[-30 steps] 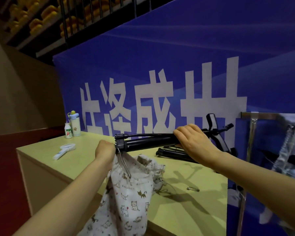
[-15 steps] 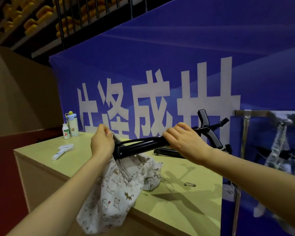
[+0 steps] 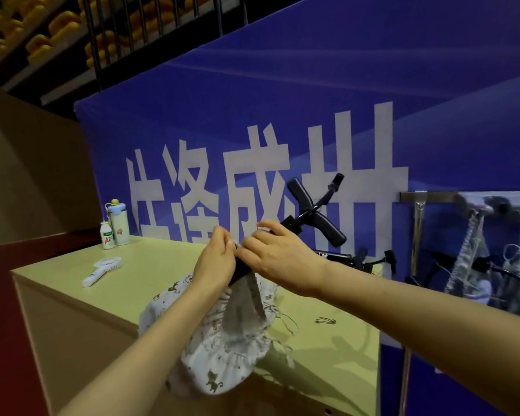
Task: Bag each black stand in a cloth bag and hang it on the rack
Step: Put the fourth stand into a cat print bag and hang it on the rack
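A black stand (image 3: pixel 312 216) tilts up to the right, its lower end sunk into a white cloth bag (image 3: pixel 219 352) printed with small animals. My left hand (image 3: pixel 215 259) pinches the bag's rim against the stand's shaft. My right hand (image 3: pixel 275 250) pinches the same rim from the right side. The bag's body slumps on the pale green table (image 3: pixel 150 265). A second black stand (image 3: pixel 351 259) lies on the table behind my right wrist. The metal rack (image 3: pixel 418 232) at the right carries several bagged stands (image 3: pixel 469 265).
A white hand fan (image 3: pixel 102 270), a small drink bottle (image 3: pixel 107 235) and a pale blue bottle (image 3: pixel 118 220) sit at the table's far left. A metal clip (image 3: pixel 324 320) lies right of the bag. A blue banner (image 3: pixel 282 115) stands behind.
The stand has swung from nearly level to steeply tilted, its lower end going into the bag. My right hand slid down the shaft to the bag's rim beside my left hand.
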`<action>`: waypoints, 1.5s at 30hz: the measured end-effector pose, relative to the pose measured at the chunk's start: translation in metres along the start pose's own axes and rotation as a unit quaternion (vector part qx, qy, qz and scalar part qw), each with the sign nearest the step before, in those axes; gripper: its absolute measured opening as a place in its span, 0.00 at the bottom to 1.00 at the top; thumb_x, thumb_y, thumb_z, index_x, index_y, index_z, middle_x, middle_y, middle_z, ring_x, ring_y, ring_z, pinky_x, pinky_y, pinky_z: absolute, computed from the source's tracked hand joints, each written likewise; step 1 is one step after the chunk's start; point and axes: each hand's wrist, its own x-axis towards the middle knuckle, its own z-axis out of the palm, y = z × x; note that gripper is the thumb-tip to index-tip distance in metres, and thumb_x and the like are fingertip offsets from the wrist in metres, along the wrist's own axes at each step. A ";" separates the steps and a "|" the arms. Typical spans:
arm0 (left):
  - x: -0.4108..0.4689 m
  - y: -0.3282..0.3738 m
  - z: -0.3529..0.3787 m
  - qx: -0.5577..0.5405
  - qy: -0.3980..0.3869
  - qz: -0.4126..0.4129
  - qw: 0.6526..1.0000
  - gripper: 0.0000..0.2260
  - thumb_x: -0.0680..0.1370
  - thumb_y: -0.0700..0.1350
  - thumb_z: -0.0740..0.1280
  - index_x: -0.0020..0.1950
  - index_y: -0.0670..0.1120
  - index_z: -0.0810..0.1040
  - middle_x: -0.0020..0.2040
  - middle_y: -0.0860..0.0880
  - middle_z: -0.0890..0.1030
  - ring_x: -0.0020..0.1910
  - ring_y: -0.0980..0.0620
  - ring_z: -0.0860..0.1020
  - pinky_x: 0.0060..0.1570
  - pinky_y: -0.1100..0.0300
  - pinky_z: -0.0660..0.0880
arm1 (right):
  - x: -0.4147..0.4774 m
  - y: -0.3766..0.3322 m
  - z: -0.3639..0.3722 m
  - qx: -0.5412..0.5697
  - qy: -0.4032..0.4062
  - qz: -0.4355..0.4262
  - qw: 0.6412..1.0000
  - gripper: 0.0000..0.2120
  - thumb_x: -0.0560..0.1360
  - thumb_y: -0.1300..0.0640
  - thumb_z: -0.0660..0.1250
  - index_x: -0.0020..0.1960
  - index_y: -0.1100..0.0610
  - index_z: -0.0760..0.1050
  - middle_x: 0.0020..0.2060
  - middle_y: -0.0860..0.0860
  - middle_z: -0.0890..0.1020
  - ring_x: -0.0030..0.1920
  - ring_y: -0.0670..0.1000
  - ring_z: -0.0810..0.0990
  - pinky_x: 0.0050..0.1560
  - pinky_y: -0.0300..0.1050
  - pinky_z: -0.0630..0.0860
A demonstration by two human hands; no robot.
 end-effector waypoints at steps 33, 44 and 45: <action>-0.001 -0.026 -0.002 -0.212 0.156 -0.322 0.909 0.17 0.76 0.34 0.51 0.62 0.33 0.70 0.55 0.35 0.78 0.28 0.48 0.69 0.26 0.59 0.67 | -0.027 0.002 -0.034 0.642 -0.170 0.511 0.546 0.14 0.75 0.53 0.67 0.34 0.58 0.75 0.25 0.51 0.76 0.22 0.44 0.71 0.21 0.33 0.66; -0.030 0.007 0.016 -0.365 0.099 -0.362 0.852 0.15 0.77 0.33 0.52 0.31 0.39 0.61 0.29 0.45 0.59 0.26 0.48 0.55 0.28 0.59 0.53 | -0.022 0.010 -0.051 0.715 -0.041 0.589 0.373 0.08 0.78 0.63 0.62 0.45 0.64 0.78 0.36 0.57 0.78 0.32 0.50 0.74 0.36 0.41 0.74; -0.035 0.015 0.016 -0.377 0.095 -0.358 0.849 0.16 0.78 0.33 0.51 0.30 0.42 0.57 0.29 0.46 0.57 0.26 0.48 0.54 0.28 0.59 0.52 | -0.026 0.011 -0.052 0.709 -0.022 0.605 0.361 0.08 0.78 0.63 0.62 0.46 0.64 0.78 0.36 0.56 0.78 0.32 0.49 0.73 0.37 0.41 0.74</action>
